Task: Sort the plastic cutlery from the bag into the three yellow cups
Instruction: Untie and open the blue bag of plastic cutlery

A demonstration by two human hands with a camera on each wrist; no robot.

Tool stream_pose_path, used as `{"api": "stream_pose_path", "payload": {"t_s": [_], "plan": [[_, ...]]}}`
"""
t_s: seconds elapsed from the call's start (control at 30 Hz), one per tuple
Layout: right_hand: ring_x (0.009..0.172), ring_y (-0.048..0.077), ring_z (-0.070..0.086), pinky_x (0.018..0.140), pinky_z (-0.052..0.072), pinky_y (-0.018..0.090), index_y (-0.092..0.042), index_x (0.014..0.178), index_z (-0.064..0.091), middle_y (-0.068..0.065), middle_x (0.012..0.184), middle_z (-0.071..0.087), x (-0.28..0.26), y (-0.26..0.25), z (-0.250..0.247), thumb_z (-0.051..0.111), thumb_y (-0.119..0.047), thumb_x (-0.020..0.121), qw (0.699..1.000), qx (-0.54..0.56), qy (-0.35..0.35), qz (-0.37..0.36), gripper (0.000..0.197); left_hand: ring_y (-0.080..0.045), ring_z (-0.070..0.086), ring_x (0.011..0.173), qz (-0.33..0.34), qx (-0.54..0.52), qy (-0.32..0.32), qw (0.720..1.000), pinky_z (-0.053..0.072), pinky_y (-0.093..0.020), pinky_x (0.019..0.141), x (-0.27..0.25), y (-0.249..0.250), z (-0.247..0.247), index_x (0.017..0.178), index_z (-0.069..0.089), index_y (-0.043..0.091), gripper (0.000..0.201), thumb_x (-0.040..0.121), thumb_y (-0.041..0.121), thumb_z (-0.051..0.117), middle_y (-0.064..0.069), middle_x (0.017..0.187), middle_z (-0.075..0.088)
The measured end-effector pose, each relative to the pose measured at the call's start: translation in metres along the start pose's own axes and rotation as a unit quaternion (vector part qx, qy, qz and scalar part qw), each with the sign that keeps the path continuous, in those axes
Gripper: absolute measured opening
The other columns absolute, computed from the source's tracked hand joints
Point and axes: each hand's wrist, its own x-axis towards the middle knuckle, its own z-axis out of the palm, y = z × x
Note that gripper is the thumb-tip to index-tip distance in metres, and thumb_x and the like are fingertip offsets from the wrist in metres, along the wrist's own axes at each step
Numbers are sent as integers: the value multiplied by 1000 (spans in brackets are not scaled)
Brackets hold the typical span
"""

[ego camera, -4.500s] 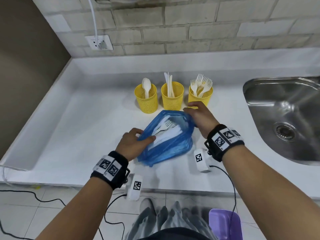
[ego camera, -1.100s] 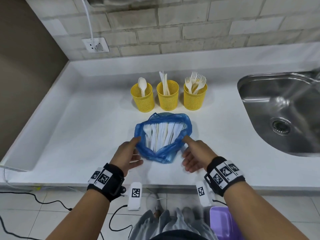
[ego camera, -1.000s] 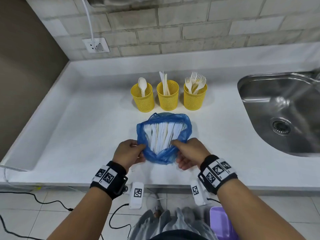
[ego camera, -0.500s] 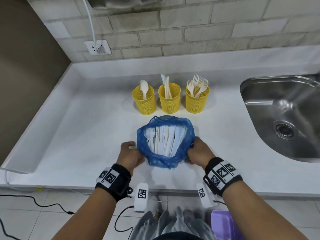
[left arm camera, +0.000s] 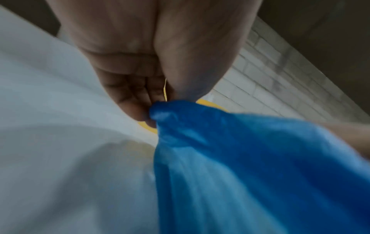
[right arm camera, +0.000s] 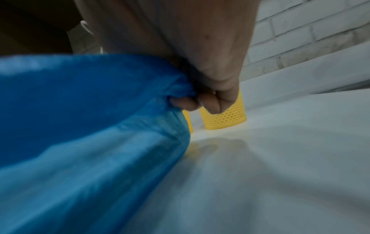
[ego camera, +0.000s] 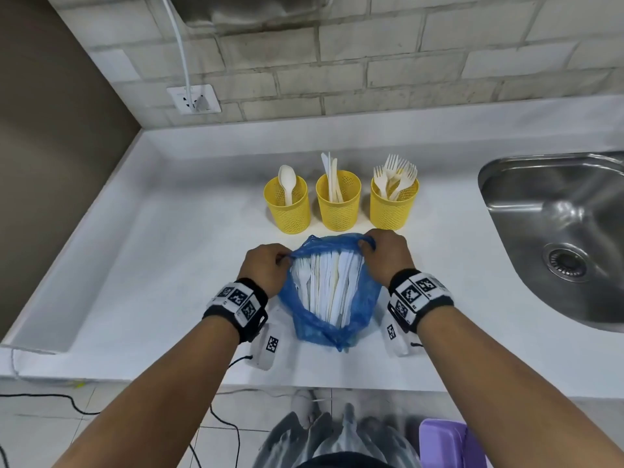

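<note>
Both hands have slid forward along the blue plastic bag (ego camera: 332,298) since half a second ago, from its near sides to the far corners of its mouth, and the bag now stretches longer toward the person. It lies on the white desk (ego camera: 152,265) just in front of the three yellow cups, its mouth pulled wide so the bundle of white plastic cutlery (ego camera: 326,285) inside shows. The left hand (ego camera: 266,268) pinches the left edge of the mouth; in the left wrist view its fingers (left arm camera: 130,95) bunch blue film against the thumb. The right hand (ego camera: 385,253) grips the right edge, the film gathered into its curled fingers (right arm camera: 208,102) in the right wrist view.

Behind the bag the cups stand in a row, near one another. The left cup (ego camera: 288,211) holds one spoon (ego camera: 287,182), the middle cup (ego camera: 337,206) holds a few knives (ego camera: 331,177), and the right cup (ego camera: 393,207) holds a cluster of forks (ego camera: 395,175). A steel sink (ego camera: 557,231) is sunk into the desk at the right. On the brick wall (ego camera: 405,62) behind, a socket (ego camera: 194,99) has a white cable (ego camera: 179,45) plugged into it.
</note>
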Motion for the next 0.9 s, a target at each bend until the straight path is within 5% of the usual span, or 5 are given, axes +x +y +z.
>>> {"api": "stream_pose_path", "payload": {"t_s": [0.23, 0.43, 0.67, 0.8, 0.9], "plan": [[74, 26, 50, 68, 36, 32, -10, 60, 44, 5, 66, 50, 21, -8, 6, 48, -28, 105, 975, 152, -45, 157, 48, -36, 65, 111, -279, -455, -81, 842, 51, -46, 102, 8, 9, 5, 112, 68, -4, 26, 101, 17, 59, -23, 117, 70], [82, 20, 54, 71, 41, 32, -13, 89, 57, -2, 83, 55, 19, -1, 2, 62, -37, 99, 990, 90, -82, 77, 26, -22, 61, 80, -26, -91, -72, 993, 43, -21, 64, 23, -5, -3, 92, 66, 20, 16, 96, 36, 66, -2, 82, 65], [55, 18, 39, 59, 29, 31, -13, 52, 34, 2, 54, 38, 19, 5, -1, 51, -35, 106, 990, 81, -44, 109, 61, -35, 68, 105, -190, -219, -109, 951, 51, -49, 102, 40, -10, 2, 108, 71, 3, 47, 103, 45, 49, -17, 110, 73], [78, 28, 53, 75, 36, 32, -6, 69, 51, 7, 70, 54, 13, -1, -5, 40, -42, 107, 989, 60, -17, 136, 53, -32, 69, 95, -237, -255, -91, 933, 54, -45, 97, 31, -3, -3, 98, 70, 7, 56, 95, 59, 49, -16, 102, 74], [76, 28, 60, 63, 39, 33, -8, 74, 54, 6, 69, 58, -5, 2, -18, 49, -53, 98, 991, 21, -12, 129, 51, -22, 62, 59, -194, -116, -108, 968, 51, -29, 63, 8, -2, -21, 75, 68, 6, 61, 80, 67, 66, -9, 67, 66]]}}
